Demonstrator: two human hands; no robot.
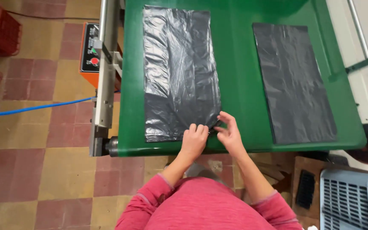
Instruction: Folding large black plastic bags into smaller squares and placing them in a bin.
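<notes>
While the left hand (194,137) pressed flat, the right hand (228,133) pinched (to lift it, probably) the near corner of the crinkled black plastic bag (179,72) lying on the green belt (239,81).

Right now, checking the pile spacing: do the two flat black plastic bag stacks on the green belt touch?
Apart. The head view shows bare green belt between the left black bag stack and the right one.

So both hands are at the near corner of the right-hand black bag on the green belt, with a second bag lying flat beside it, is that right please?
Not quite: the left hand and right hand are at the near corner of the left-hand black bag, not the right-hand one. The second bag lies flat beside it on the green belt, untouched. The head view shows this.
</notes>
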